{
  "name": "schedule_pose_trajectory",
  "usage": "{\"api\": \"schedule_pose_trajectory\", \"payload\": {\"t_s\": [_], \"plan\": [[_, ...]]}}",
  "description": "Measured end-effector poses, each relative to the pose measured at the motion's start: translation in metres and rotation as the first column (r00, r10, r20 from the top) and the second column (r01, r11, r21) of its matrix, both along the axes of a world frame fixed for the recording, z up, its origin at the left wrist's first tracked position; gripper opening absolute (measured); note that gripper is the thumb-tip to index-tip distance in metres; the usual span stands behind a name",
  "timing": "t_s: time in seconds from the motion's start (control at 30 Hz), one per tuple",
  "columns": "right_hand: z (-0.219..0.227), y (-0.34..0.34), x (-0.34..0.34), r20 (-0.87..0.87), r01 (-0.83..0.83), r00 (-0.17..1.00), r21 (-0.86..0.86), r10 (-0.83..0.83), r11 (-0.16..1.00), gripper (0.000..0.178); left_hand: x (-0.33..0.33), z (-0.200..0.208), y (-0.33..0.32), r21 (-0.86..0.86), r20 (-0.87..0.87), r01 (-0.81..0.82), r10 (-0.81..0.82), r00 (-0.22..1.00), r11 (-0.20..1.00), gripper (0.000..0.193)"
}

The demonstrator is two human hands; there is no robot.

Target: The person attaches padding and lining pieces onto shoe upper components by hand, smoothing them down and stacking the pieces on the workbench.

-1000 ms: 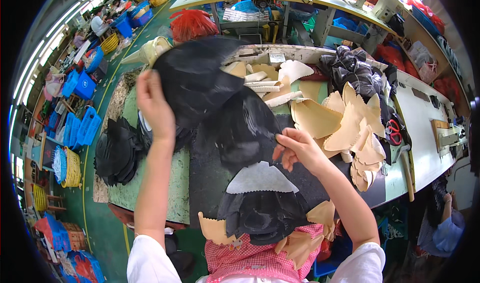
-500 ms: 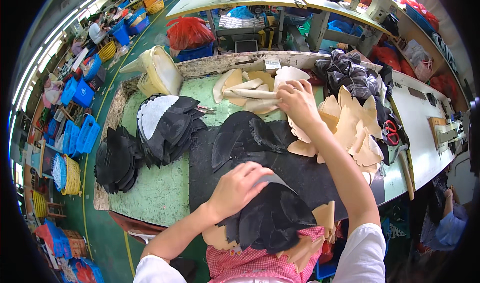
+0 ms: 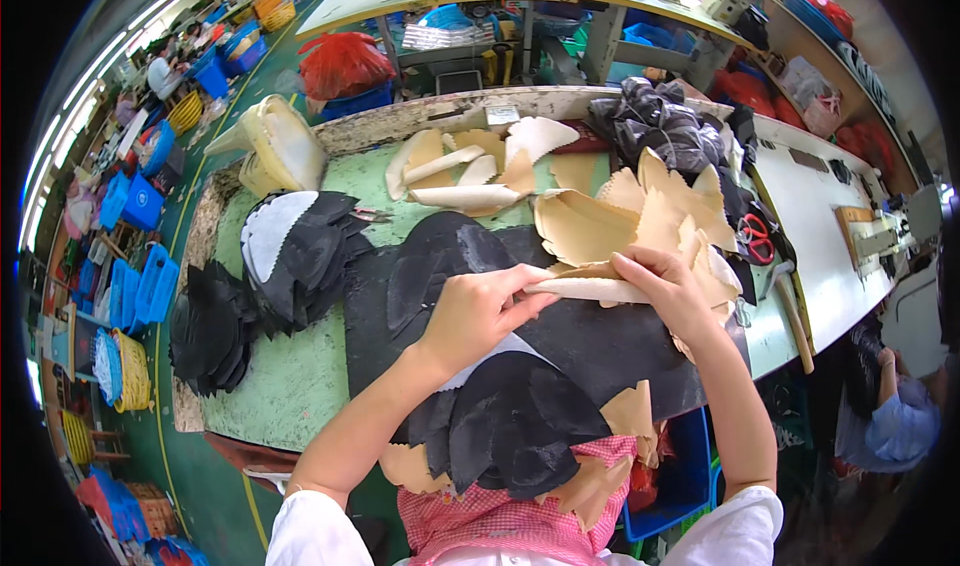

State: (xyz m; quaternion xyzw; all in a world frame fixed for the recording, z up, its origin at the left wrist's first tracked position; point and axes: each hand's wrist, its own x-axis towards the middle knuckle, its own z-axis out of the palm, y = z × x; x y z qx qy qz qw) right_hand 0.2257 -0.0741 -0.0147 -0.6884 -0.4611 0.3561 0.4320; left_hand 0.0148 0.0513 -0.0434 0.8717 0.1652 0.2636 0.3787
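Note:
Between my two hands is a curled cream piece of sheet material point(image 3: 590, 289) with a jagged edge, held over the black mat point(image 3: 640, 351). My left hand point(image 3: 480, 311) pinches its left end, and my right hand point(image 3: 672, 288) grips the right end. Below them a fanned pile of black cut pieces point(image 3: 525, 426) lies on my lap, with a grey-white edge showing at its top. More black cut pieces point(image 3: 440, 256) rest on the mat just beyond my left hand. Past my right hand spreads a heap of tan scalloped pieces point(image 3: 670, 206).
Loose cream pieces point(image 3: 465, 198) lie at the back of the green tabletop point(image 3: 290, 391). Black stacks point(image 3: 315, 256) stand at left beside a cream plastic container point(image 3: 285, 146). Red-handled scissors point(image 3: 755, 238) and a hammer point(image 3: 795, 316) lie at right. A black bundle point(image 3: 660, 126) sits behind.
My right hand has drawn a cream piece from the back group toward me. My left hand has let go of the black pile's edge and moved up to the cream piece.

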Motion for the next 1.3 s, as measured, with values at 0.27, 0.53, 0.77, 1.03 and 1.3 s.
{"api": "schedule_pose_trajectory", "payload": {"t_s": [0.27, 0.53, 0.77, 1.03, 1.3], "plan": [[0.003, -0.03, 0.032, 0.168, 0.048, 0.985, 0.002, -0.047, 0.999, 0.01, 0.026, -0.015, -0.006, 0.45, 0.308, -0.06, -0.092, 0.947, 0.891, 0.029], [0.005, -0.05, 0.027, 0.293, 0.117, 0.951, -0.036, -0.101, 0.993, 0.01, 0.042, -0.008, -0.02, -0.018, 0.173, 0.075, -0.07, 0.982, 0.997, 0.017], [-0.004, -0.062, 0.075, 0.311, 0.423, 0.75, 0.454, -0.584, 0.784, 0.012, 0.046, -0.011, 0.007, -0.034, 0.02, -0.072, 0.073, 0.997, 0.997, 0.012], [0.01, -0.047, -0.006, -0.213, 0.306, 0.943, 0.263, -0.254, 0.915, 0.022, 0.038, 0.004, -0.012, 0.558, 0.063, -0.224, 0.229, 0.971, 0.799, 0.029], [0.001, -0.034, -0.026, -0.021, 0.092, 0.996, 0.258, -0.09, 0.962, 0.033, 0.038, -0.008, 0.006, 0.174, -0.062, -0.149, 0.162, 0.985, 0.973, 0.027]]}}
